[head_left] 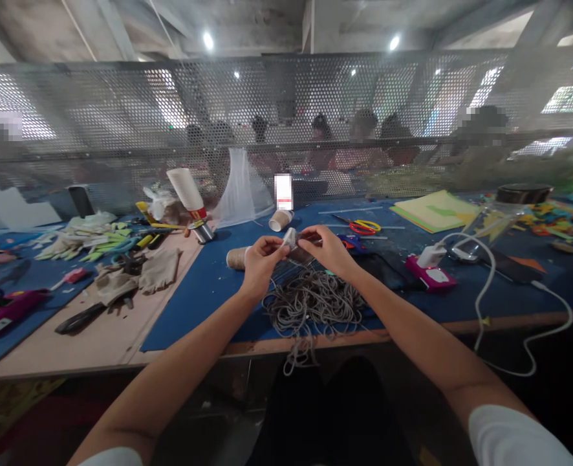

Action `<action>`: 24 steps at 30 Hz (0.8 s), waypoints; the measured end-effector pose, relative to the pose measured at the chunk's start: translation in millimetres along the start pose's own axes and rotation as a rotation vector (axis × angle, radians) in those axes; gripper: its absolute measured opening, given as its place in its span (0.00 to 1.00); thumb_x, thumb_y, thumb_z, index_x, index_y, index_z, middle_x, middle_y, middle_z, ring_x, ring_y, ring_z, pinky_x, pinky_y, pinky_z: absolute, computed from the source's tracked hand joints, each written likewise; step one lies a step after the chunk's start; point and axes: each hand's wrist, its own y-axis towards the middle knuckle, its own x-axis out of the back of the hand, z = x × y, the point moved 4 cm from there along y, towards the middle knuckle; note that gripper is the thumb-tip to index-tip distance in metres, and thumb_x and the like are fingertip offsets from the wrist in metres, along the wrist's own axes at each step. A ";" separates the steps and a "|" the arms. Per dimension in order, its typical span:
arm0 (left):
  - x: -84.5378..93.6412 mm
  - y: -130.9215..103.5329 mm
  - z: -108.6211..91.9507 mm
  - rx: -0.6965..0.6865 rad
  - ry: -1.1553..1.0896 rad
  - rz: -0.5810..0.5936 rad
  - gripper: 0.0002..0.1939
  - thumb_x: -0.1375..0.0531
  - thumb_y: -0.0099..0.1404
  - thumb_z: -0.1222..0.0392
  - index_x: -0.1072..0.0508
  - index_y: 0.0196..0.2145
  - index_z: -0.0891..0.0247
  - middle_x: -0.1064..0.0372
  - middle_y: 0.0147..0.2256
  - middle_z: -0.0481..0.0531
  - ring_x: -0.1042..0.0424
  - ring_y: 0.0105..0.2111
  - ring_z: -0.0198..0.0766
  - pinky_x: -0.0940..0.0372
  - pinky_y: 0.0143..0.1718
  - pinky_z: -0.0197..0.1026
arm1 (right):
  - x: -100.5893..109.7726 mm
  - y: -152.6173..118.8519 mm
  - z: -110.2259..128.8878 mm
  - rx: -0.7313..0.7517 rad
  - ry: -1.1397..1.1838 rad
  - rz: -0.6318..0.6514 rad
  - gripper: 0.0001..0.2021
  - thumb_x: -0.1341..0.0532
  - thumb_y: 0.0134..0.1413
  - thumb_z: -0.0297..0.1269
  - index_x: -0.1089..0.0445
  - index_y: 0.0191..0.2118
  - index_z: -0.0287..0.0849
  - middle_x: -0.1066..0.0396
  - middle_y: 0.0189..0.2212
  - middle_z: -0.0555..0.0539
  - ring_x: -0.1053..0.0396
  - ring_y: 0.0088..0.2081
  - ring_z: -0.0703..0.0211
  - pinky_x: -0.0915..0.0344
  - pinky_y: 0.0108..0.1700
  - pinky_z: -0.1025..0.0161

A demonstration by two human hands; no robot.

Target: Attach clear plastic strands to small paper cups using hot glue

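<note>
Both forearms reach in from the near edge, converging over the tabletop; wrists raised, palms turned inward, fingertips nearly meeting at center.

Left hand: forearm slants up and to the right. Fingers curled, thumb and index finger drawn together on the small pale piece. Gap nearly closed; piece pinched at its left side.

Right hand: forearm slants up and to the left. Back of the hand faces up, fingers bent, tips at the right side of the same piece. Opening small; cannot tell whether it grips the piece or only touches it.

Position of piece: between the two hands, on the far side of a loose heap of grey cord. Some loops of cord hang over the near edge.

Surroundings: one brown spool lies just left of the left hand; a second spool lies beyond the hands. Scissors with red and yellow handles lie far right of the right hand. A purple box with a white plug sits further right.
</note>
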 end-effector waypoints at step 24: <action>3.4 1.6 -0.4 0.041 -0.071 0.031 0.17 0.29 0.54 0.58 0.23 0.41 0.62 0.25 0.34 0.49 0.29 0.31 0.32 0.33 0.34 0.36 | 4.9 1.1 1.3 -0.035 0.143 0.045 0.12 0.38 0.60 0.41 0.27 0.47 0.43 0.24 0.46 0.43 0.27 0.48 0.55 0.33 0.54 0.53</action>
